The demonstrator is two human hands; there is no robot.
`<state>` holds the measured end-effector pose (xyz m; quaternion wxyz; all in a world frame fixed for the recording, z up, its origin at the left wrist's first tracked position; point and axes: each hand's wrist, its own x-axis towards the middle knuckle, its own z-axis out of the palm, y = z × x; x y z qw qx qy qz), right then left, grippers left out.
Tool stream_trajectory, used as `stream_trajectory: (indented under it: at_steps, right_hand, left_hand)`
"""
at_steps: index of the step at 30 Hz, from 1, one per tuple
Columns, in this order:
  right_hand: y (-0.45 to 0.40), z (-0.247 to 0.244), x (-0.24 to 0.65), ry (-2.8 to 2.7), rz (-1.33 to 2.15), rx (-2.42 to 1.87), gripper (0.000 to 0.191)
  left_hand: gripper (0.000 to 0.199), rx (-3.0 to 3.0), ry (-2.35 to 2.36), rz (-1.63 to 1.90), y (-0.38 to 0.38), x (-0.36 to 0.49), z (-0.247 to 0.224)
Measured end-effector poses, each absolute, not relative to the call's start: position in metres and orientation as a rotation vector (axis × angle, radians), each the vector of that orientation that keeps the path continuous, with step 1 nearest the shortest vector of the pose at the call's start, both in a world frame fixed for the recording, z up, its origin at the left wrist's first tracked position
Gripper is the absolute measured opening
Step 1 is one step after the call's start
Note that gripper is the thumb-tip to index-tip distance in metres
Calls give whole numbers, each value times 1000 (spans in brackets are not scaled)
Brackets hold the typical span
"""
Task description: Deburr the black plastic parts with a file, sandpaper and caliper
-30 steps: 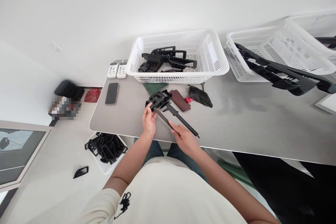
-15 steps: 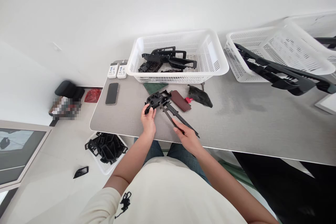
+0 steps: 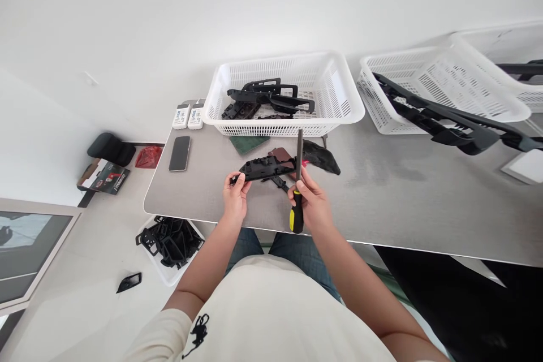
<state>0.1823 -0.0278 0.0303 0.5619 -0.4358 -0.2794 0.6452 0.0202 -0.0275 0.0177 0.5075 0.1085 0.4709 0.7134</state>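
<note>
Black moulded part (image 3: 263, 167): held over the table (image 3: 382, 198), in front of the white basket (image 3: 288, 126). Judged light and stiff, probably plastic, with a smooth face that may slip a little; small raised features look the likeliest to snap, so best gripped by the solid ends or long edge. Left hand (image 3: 235, 195) pinches its left end, thumb on top. Right hand (image 3: 316, 203) is closed around a file-like tool (image 3: 297, 215), yellow-and-black handle in the palm, blade toward the basket; whether its fingers also touch the part's right end, cannot tell. Caliper (image 3: 280, 182) partly hidden beneath. Beyond: maroon piece (image 3: 278, 153), green sheet (image 3: 250, 145); black cloth-like item (image 3: 320, 156) to the right.
</note>
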Motion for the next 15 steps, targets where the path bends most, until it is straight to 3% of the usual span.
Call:
stream_trajectory:
  at_steps: [5,10,15]
  right_hand:
    - [-24,31,180,-610,1545,-988,53]
    - [-33,23,171,-629,1598,-992,54]
    - [-41,22,163,-690,1687,-985,56]
  left_hand:
    - [39,165,1058,1685,-26,19,23]
    - [22,97,966,1568,-25,30,32]
    - [17,160,958,1434,-29,42,30]
